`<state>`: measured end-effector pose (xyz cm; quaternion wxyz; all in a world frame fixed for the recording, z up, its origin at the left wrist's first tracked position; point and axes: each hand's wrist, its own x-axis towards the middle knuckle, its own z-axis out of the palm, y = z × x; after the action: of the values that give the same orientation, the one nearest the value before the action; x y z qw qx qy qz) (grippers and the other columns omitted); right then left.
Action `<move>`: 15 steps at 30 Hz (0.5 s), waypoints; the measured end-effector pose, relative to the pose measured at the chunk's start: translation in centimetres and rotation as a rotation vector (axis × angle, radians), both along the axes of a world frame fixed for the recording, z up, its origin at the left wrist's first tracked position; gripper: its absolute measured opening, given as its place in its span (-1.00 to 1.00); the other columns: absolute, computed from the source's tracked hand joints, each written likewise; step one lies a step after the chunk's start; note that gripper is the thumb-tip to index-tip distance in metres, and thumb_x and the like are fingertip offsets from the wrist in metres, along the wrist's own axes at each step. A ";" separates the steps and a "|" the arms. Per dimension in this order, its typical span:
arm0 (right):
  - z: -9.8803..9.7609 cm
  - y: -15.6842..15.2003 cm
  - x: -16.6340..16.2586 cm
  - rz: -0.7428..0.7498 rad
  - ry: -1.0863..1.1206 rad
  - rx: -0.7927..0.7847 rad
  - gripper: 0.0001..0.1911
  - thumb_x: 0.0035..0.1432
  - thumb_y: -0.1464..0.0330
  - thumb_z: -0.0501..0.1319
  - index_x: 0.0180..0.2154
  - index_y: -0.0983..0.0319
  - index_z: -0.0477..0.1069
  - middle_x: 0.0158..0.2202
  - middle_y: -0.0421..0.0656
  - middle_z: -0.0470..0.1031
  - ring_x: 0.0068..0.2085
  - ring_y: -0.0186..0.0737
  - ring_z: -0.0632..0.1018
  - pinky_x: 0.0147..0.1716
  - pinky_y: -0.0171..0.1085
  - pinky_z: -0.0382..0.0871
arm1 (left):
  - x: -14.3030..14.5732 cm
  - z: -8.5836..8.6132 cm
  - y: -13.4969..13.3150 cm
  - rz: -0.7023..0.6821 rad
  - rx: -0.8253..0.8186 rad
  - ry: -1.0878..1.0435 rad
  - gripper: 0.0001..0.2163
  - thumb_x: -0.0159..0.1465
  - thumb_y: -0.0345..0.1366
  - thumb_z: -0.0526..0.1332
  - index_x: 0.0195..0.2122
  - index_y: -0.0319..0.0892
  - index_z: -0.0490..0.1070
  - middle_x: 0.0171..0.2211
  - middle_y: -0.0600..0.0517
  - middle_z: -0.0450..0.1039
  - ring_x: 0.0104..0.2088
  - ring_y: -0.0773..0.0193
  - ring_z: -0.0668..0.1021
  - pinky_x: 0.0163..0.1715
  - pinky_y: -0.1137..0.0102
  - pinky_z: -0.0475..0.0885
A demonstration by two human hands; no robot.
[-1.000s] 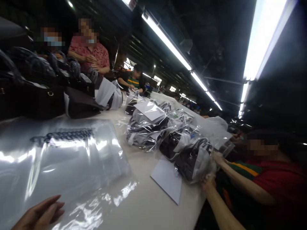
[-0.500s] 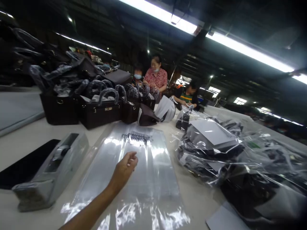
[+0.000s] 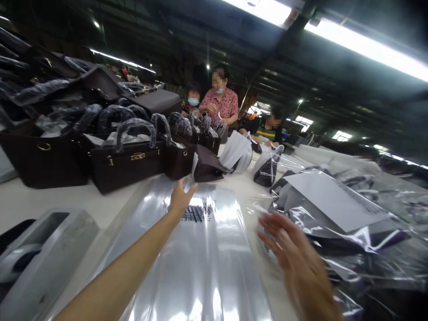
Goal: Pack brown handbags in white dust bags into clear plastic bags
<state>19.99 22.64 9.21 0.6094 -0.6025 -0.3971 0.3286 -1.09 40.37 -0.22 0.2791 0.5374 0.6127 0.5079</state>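
My left hand (image 3: pixel 180 198) reaches far out over a stack of clear plastic bags (image 3: pixel 203 267) lying flat on the white table (image 3: pixel 60 200), fingers spread and open, just short of a row of dark brown handbags (image 3: pixel 125 162) with wrapped handles. My right hand (image 3: pixel 297 261) hovers open at the right edge of the bags, fingers apart, next to a pile of bagged handbags (image 3: pixel 337 218) topped by a white card. Neither hand holds anything.
A grey tape dispenser (image 3: pixel 36 258) stands at the near left. More handbags (image 3: pixel 53 89) are heaped at the back left. Other people (image 3: pixel 220 100) sit at the table's far end. A small wrapped bag (image 3: pixel 265 169) and a white-wrapped item (image 3: pixel 237 154) lie mid-table.
My left hand has stretched farther forward toward the handbags and opened its fingers. My right hand has come into view at the right. The view has moved closer to the handbags.
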 end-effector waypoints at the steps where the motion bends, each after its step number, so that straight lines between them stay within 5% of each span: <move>1: -0.6 3.2 -0.4 0.048 0.075 -0.023 -0.55 -0.02 0.09 0.18 -0.05 0.00 0.31 -0.03 -0.09 0.37 -0.01 -0.04 0.43 -0.05 0.00 0.38 | 0.2 0.0 1.2 0.010 -0.002 0.002 -0.43 0.15 -0.05 0.15 0.08 -0.32 0.14 0.08 -0.29 0.23 0.03 0.03 0.38 -0.02 0.24 0.28; 4: -3.4 14.9 -0.7 0.004 0.250 -0.122 -0.63 0.14 0.28 0.09 0.00 0.19 0.22 -0.03 -0.09 0.34 -0.07 -0.23 0.45 -0.11 -0.18 0.41 | 0.6 0.2 4.2 0.032 -0.014 0.012 -0.37 0.13 -0.01 0.17 0.11 -0.35 0.11 0.10 -0.31 0.21 0.06 0.01 0.35 0.00 0.24 0.26; 8: -7.1 27.3 0.7 -0.176 0.294 -0.255 -0.64 0.22 0.26 0.07 0.02 0.27 0.21 -0.04 -0.06 0.31 -0.15 -0.21 0.45 -0.23 -0.15 0.41 | 0.6 0.3 7.5 0.051 -0.028 0.029 -0.36 0.11 -0.04 0.19 0.12 -0.34 0.11 0.10 -0.32 0.19 0.08 -0.02 0.34 0.01 0.23 0.25; 15: -10.7 36.7 2.3 -0.228 0.391 -0.356 -0.64 0.20 0.21 0.08 -0.03 0.28 0.26 -0.10 -0.08 0.35 -0.19 -0.23 0.45 -0.24 -0.15 0.40 | 0.9 -1.4 12.0 0.016 -0.036 0.032 -0.33 0.07 -0.03 0.23 0.12 -0.33 0.13 0.10 -0.31 0.22 0.11 -0.04 0.30 0.05 0.20 0.19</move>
<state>22.28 59.36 -1.52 0.5921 -0.6659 -0.1380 0.4323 -0.16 52.37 -1.57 0.2748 0.5356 0.6302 0.4904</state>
